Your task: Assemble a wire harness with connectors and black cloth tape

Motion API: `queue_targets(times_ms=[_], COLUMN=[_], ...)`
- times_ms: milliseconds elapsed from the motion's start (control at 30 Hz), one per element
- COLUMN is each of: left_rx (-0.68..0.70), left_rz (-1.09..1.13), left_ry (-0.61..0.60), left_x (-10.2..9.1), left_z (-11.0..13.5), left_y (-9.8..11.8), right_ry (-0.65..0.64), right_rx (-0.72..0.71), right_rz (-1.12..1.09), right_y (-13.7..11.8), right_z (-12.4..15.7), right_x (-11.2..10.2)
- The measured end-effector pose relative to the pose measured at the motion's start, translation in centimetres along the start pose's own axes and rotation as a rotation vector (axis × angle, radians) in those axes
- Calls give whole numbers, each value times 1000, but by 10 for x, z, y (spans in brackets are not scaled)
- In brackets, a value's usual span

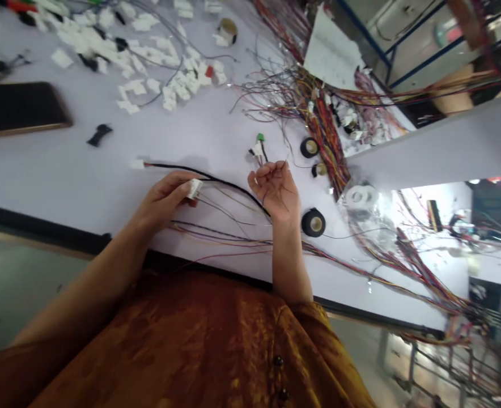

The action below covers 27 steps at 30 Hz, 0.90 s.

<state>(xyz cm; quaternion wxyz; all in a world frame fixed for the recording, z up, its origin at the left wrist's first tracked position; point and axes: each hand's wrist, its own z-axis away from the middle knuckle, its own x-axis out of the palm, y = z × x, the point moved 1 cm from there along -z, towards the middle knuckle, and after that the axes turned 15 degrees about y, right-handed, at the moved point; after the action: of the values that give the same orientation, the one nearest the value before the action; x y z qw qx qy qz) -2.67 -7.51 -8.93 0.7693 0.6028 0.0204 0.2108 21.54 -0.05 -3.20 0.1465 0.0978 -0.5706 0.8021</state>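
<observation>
1. Clock directions are running from the white plug [195, 188], which is sitting at the middle of the dial, just above the near part of the table [203, 133].
2. The left hand [163, 199] is pinching this plug between thumb and fingertips; thin wires are trailing from it toward four o'clock.
3. The right hand [276, 191] is hovering at three o'clock, palm up, its fingers curling inward. Thin wires are crossing the palm; whether the fingertips are pressing on one, I cannot tell.
4. A black cable [233, 186] is running past the plug, its small white end [138, 164] lying at ten o'clock.
5. A green plug [260, 137] is lying at two o'clock, just beyond the right fingers.
6. Farther out at three o'clock, a clear plastic bag [380, 228] is lying crumpled. White rings [369, 197] are showing at its near edge; whether they are resting inside or beneath, I cannot tell.
7. A black tape roll [308, 221] is lying between three and four o'clock, beside the right wrist.
8. A thick bundle of wires [325, 127] is stretching between two and three o'clock.
9. Loose white plugs [178, 88] are heaping directly on the table around eleven o'clock; a phone [21, 107] is lying at ten.
</observation>
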Motion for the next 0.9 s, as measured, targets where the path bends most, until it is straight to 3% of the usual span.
queue_targets(times_ms=[133, 267, 367, 500, 600, 733, 900], left_rx=[-27, -50, -46, -81, -80, -25, 8], left_rz=[42, 32, 40, 51, 50, 23, -19], left_ry=[11, 13, 23, 7, -26, -97, -111], left_x=[3, 5, 7, 9, 7, 2, 1], left_z=[2, 3, 4, 4, 3, 2, 1], left_y=[2, 2, 5, 7, 3, -2, -1], right_ry=[91, 126, 54, -100, -188, -227, -186], right_rx=[45, 112, 61, -141, -260, -247, -170], right_rz=[-119, -194, -57, 352, 541, 588, 589], right_y=[-7, -7, 4, 33, 51, 57, 56], right_z=[-3, 0, 10, 29, 37, 37, 37], right_x=[-9, -6, 7, 32, 45, 50, 51])
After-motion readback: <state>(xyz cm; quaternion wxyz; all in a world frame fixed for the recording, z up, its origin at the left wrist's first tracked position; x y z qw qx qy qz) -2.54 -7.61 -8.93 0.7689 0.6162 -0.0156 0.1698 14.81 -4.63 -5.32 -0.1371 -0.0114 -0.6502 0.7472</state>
